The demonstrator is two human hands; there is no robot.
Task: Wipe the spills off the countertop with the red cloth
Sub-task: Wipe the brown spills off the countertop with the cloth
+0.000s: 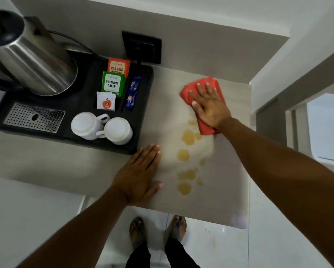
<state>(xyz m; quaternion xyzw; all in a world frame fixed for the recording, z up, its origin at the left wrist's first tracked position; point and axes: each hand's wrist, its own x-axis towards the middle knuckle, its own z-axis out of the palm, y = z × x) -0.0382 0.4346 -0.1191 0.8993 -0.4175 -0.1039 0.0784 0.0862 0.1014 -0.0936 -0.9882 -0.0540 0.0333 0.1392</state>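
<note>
Right hand (210,107) lies flat on the red cloth (205,124), fingers spread wide and pressing it to the countertop (230,180); nothing is gripped, only held down by the palm. The cloth sits beyond the spills (188,137), its near edge just touching the farthest drops. Left hand (141,175) rests flat on the countertop beside the spills, on the side of the black tray (145,105), fingers together and extended, holding nothing. Several yellow puddles run in a line from the cloth toward the counter's near edge, all apparently unwiped. Judgement: wiping is at its start; nearly the whole spill remains.
</note>
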